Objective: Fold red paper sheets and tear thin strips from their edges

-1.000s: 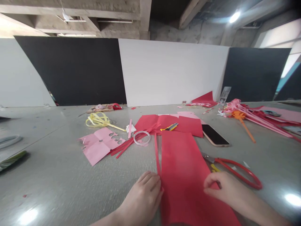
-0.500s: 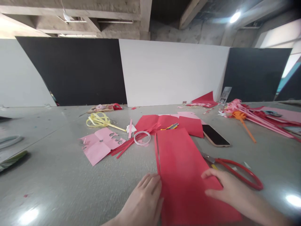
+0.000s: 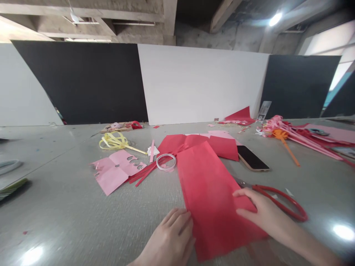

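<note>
A long red paper sheet (image 3: 210, 199) lies slanted on the grey table in front of me. At its lower left edge my left hand (image 3: 173, 236) is closed, its fingers pressed together on the edge. My right hand (image 3: 259, 212) rests on the sheet's right side, thumb and forefinger spread apart with red paper showing between them. Red-handled scissors (image 3: 280, 199) lie just beyond that hand, their blades partly under the sheet. The far end of the sheet overlaps another creased red paper (image 3: 224, 147).
A phone (image 3: 253, 158) lies right of the sheet. To the left are a tape roll (image 3: 166, 162), a cut pink paper (image 3: 113, 171), red strips (image 3: 145, 173) and a yellow ribbon flower (image 3: 115, 141). Pink paper flowers (image 3: 277, 123) and an orange one (image 3: 281, 135) lie far right.
The red sheet has shifted away from me and turned, its far end tipping left. It now covers the yellow utility knife and the narrow strip beside its left edge. Its near edge has come into view.
</note>
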The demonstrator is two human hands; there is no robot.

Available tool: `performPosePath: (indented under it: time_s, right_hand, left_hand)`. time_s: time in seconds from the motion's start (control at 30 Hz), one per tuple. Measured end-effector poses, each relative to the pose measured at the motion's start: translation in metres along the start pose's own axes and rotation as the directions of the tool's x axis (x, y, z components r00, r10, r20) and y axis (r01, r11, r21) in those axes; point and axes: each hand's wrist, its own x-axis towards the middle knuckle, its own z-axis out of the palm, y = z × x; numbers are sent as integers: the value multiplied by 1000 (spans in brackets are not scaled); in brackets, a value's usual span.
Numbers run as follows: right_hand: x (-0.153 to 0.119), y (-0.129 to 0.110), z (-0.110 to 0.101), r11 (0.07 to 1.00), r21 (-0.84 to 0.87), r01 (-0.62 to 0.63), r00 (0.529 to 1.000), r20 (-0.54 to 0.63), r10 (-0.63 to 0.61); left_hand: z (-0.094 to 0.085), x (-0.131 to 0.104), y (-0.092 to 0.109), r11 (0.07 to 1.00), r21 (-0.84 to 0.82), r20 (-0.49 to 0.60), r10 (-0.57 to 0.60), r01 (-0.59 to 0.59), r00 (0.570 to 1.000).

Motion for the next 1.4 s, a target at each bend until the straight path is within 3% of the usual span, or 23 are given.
performPosePath:
  time_s: [0.27,0.5,0.7,0.97,1.23,1.4]
  right_hand:
    - [-8,-6,-1,990,-62,-126,991,46,129]
    - [-11,3,1,986,-86,-141,986,79,148]
    - [-10,-4,-9,984,-77,-161,976,138,171]
    - [-13,-3,-9,984,-74,-161,969,177,172]
    - [-16,-4,-10,979,-99,-179,961,196,195]
    - [-15,1,-8,984,-104,-146,974,159,161]
  left_hand:
    - [3,-1,0,994,99,3,55,-55,998]
    - [3,-2,0,992,112,-4,56,-56,998]
    - [1,-1,1,996,78,15,43,-44,999]
    - [3,-3,4,997,20,-23,-80,80,997]
    - [6,-3,4,992,127,-48,18,-12,999]
    - [4,-2,5,997,75,-85,-21,28,996]
